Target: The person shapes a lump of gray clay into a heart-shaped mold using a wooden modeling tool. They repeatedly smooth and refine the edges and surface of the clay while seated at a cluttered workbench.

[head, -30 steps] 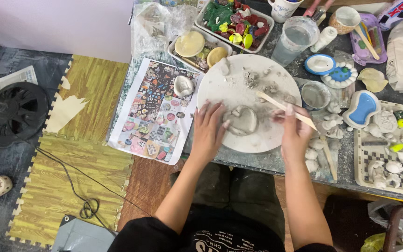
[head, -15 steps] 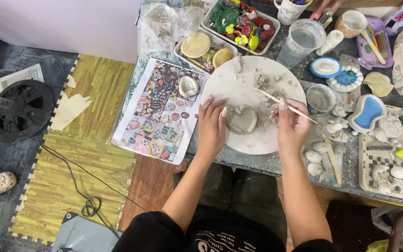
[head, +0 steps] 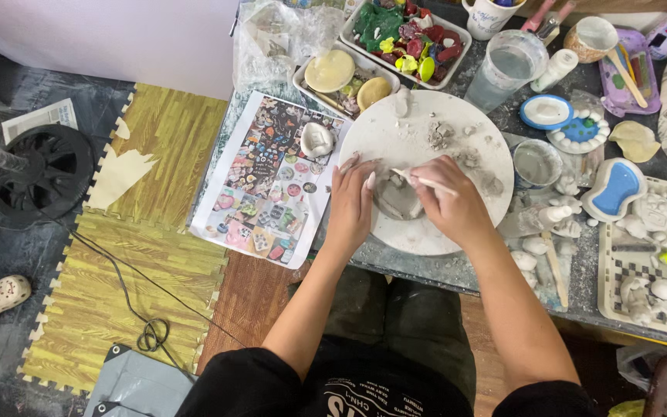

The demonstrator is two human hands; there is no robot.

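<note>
— Clay piece, grey, lying near the middle of the round white board, between both hands.
— Closer in first?
— Dark lap and black top at the bottom edge, forearms reaching up over the table's near rim. Left hand resting flat-ish on the board, fingertips touching the clay's left side; loosely spread, gripping nothing, only steadying.
— And the other?
— Right hand curled narrowly round a thin wooden stick, tip pointing left at the top of the clay. Closed on the stick, knuckles just over the clay's right edge.
— Beside the board?
— Left of it, a printed sheet of small coloured pictures with a pale shell-like lump on top. Right of it, small white figures and a blue-filled mould.
— Farther off?
— Clay crumbs on the board's far part. Beyond, a tray of two round tan discs, a tray of coloured pieces, a clear cup of cloudy water.
— On the floor?
— Yellow-green foam mats, a black fan and a thin cable to the left.
</note>
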